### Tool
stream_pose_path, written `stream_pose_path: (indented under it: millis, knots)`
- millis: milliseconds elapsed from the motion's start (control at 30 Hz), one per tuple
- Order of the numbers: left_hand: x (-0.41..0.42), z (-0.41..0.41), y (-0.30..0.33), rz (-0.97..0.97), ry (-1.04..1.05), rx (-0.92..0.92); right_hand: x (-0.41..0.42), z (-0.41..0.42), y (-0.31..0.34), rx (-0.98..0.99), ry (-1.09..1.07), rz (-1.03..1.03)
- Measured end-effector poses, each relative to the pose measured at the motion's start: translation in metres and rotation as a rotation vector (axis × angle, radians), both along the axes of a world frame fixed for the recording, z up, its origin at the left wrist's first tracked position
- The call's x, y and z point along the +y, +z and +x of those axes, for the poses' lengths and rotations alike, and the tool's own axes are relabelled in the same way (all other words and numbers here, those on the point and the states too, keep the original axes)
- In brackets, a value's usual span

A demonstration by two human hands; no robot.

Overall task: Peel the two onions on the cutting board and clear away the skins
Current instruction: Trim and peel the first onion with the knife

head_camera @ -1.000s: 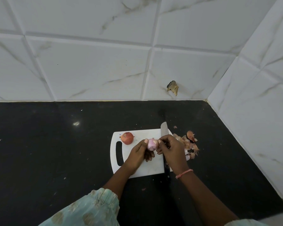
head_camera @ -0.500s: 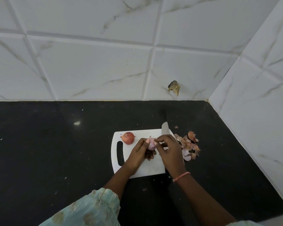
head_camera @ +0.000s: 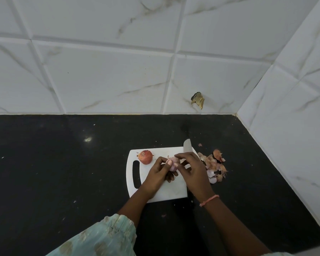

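Cupping pale onion [head_camera: 173,163] in left hand [head_camera: 156,174] grip | right hand [head_camera: 193,171] fingertips pinching its skin | above cutting board [head_camera: 166,193]

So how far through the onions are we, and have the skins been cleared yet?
About halfway. The pale onion, mostly bare, is held in the left hand while the right hand picks at it. The red onion on the cutting board has its skin on. The skins lie piled on the counter, uncleared.
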State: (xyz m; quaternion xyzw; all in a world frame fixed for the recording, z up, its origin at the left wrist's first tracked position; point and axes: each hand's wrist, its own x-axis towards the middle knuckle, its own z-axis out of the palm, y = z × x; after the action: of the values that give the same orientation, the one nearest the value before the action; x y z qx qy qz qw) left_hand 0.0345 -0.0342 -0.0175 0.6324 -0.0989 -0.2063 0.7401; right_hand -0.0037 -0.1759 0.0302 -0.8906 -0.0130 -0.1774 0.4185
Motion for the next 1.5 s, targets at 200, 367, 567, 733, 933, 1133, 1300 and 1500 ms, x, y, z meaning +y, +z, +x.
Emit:
stream_pose_path:
  millis: [200,367,567,733,933,1133,1300,1500]
  knots:
    - [0.000,-0.001,0.002,0.015,0.001,-0.018,-0.003,0.001,0.003,-0.001,-0.021,-0.053]
    - [-0.001,0.001,0.000,0.013,0.008,-0.010,-0.004,0.003,0.001,0.040,-0.029,-0.135]
    - [-0.002,0.002,-0.001,-0.007,-0.004,0.007,-0.004,0.004,0.005,0.081,-0.126,0.025]
    - [0.000,0.002,0.001,-0.049,-0.012,0.047,-0.007,0.007,0.009,0.220,-0.259,0.374]
    - [-0.002,0.008,-0.003,-0.170,0.008,0.221,-0.020,0.006,0.004,0.274,-0.395,0.506]
    - [-0.002,0.008,-0.004,-0.149,-0.018,0.278,-0.049,0.003,-0.003,0.247,-0.607,0.430]
    - [-0.003,0.009,-0.005,-0.157,-0.026,0.283,-0.043,-0.001,-0.002,0.197,-0.612,0.166]
    - [-0.003,0.007,-0.005,-0.117,-0.050,0.217,0.004,-0.003,0.004,0.041,-0.148,0.010]
